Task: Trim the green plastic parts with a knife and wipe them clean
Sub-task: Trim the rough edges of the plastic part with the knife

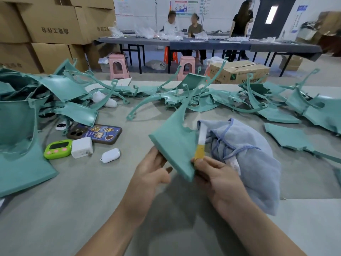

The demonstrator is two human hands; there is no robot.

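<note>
Our grey worktop (92,200) carries a heap of green plastic parts (212,100) along its far side. A blue cloth (249,154) lies bunched at the right. Above the worktop we hold one green part (175,143) tilted. Our left hand (153,170) has its fingers curled round the lower left edge. Our right hand (215,174) pinches a yellow-handled knife (200,143) (white end up) against the part's right edge. A phone (96,134) lies to the left.
</note>
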